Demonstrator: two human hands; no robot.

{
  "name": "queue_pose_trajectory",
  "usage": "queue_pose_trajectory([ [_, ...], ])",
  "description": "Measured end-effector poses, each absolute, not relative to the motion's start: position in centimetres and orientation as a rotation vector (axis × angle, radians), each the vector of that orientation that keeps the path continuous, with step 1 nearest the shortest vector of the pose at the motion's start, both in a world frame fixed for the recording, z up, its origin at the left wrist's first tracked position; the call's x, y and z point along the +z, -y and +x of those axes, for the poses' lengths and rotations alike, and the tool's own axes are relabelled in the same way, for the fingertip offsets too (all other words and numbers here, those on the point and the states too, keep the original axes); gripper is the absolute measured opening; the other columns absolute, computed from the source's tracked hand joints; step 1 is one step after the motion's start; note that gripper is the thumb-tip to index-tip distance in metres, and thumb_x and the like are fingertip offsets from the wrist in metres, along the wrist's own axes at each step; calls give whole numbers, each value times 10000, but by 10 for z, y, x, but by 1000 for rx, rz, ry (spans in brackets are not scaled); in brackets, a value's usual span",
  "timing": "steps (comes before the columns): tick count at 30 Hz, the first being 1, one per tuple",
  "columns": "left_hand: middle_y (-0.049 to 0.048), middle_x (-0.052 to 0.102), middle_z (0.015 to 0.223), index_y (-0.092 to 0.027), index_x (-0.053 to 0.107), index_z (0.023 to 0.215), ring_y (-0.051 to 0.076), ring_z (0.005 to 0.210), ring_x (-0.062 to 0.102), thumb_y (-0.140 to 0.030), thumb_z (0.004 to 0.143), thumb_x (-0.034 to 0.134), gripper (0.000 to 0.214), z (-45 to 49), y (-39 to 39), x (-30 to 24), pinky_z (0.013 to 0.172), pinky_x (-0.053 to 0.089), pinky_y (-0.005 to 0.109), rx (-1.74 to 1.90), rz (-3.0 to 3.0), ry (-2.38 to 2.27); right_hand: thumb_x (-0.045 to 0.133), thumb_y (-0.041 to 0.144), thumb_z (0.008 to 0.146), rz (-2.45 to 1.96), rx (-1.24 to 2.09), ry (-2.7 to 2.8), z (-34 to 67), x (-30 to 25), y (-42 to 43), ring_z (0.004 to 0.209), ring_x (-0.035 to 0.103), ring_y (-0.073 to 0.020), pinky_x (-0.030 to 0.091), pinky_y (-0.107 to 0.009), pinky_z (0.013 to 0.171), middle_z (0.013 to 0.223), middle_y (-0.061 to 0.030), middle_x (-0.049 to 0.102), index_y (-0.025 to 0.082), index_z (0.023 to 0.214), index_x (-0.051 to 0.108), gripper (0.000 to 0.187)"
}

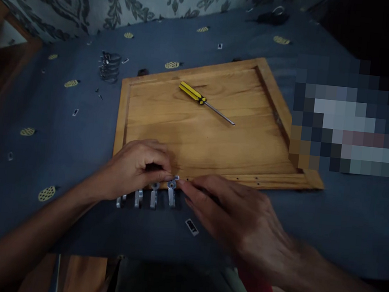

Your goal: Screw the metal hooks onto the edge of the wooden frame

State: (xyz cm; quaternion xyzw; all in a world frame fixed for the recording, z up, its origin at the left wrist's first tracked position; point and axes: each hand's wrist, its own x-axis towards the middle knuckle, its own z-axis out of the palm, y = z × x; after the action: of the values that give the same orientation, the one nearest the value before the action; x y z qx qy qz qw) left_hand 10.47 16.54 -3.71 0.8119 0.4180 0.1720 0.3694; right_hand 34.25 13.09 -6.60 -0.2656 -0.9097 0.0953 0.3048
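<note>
Here, the left hand [137,168] is closed, fingers curled down, gripping the top of a row of metal hooks [153,197] that lies against the near edge of a wooden panel [216,139], at 6 o'clock of the panel. The right hand [229,213] comes in from 4 o'clock, fingers stretched nearly flat and unclenched, their tips touching the rightmost hook. A yellow-and-black screwdriver [199,98] lies on the panel toward 12 o'clock, well apart from both hands, its blade pointing to 4 o'clock. The panel rests on a spotted blue cloth [77,153]. A heap of metal parts [109,66] sits on the cloth at 10 o'clock, off the panel's far-left corner.
</note>
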Motion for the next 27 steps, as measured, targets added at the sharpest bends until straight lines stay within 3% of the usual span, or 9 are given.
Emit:
queue_pose_trajectory([
  [4, -9, 662, 728, -181, 686, 722, 142, 759, 621, -160, 934, 683, 213, 105, -166, -38, 674, 417, 249, 464, 2088, -1056, 275, 158, 1106, -684, 249, 2486, 342, -67, -135, 737, 680, -186, 466, -306, 589, 840, -60, 724, 153, 1061, 709, 435],
  [9, -22, 649, 711, -174, 678, 713, 126, 743, 610, -126, 921, 701, 215, 105, -166, -38, 661, 400, 236, 484, 2094, -1035, 314, 196, 1124, -730, 238, 2471, 337, -67, -135, 685, 633, -138, 417, -284, 582, 783, -23, 684, 157, 1038, 704, 401],
  [15, -24, 646, 716, -175, 686, 714, 120, 728, 611, -114, 915, 704, 210, 104, -166, -39, 650, 397, 234, 478, 2087, -1043, 261, 139, 1107, -676, 91, 2534, 337, -64, -138, 635, 576, -155, 399, -304, 550, 689, -28, 623, 136, 1019, 717, 464],
  [21, -19, 666, 744, -169, 688, 739, 119, 747, 625, -116, 911, 698, 181, 103, -167, -38, 666, 415, 223, 475, 2090, -1017, 302, 95, 1080, -624, -10, 2577, 336, -61, -138, 653, 574, -170, 399, -327, 567, 719, -38, 625, 92, 1061, 709, 408],
  [27, 5, 702, 807, -160, 695, 833, 133, 770, 650, -208, 995, 560, 216, 96, -170, -31, 713, 457, 228, 469, 2054, -1063, 338, 68, 1063, -634, -51, 2604, 336, -61, -138, 689, 583, -171, 406, -324, 569, 753, -34, 639, 118, 1046, 701, 367],
])
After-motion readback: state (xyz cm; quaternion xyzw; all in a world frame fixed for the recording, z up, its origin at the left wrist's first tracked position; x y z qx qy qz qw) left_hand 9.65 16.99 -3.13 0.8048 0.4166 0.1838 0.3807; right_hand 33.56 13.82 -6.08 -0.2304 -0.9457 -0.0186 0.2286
